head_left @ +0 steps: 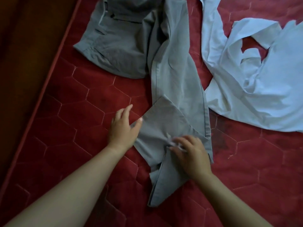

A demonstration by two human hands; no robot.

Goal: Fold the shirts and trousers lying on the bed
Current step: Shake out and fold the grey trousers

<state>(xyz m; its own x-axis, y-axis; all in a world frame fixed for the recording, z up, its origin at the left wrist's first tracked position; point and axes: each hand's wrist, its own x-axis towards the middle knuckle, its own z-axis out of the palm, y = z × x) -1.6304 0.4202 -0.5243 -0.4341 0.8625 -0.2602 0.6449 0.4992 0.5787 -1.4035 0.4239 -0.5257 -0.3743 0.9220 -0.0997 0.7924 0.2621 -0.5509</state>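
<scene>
1. Two bare forearms reach in from the near edge, and both hands rest low on the grey trousers, at the near end of the leg.
2. Left hand: its fingers are spread and fairly straight over the bed. The thumb lies on the left edge of a leg end that is turned back over the cloth. It grips nothing that I can see.
3. Right hand: its fingers bend down onto the cloth where the leg creases. They are blurred, so I cannot tell whether they pinch the fabric or only press it.
4. Grey trousers: they run from a bunched waist at the far left down the middle of the bed to the near end. The leg is twisted and wrinkled.
5. White shirt: it lies crumpled and unfolded to the right, its edge just beside the trouser leg.
6. Step in hand, as I judge it: straightening the trouser leg before any proper fold, so the task is at an early stage.
7. Next move: untwist the near end, lay one leg flat on the other with seams lined up, then smooth toward the waist.
8. Writing: no brand, label or lettering can be read. Only a pocket and a dark button show near the waist.
</scene>
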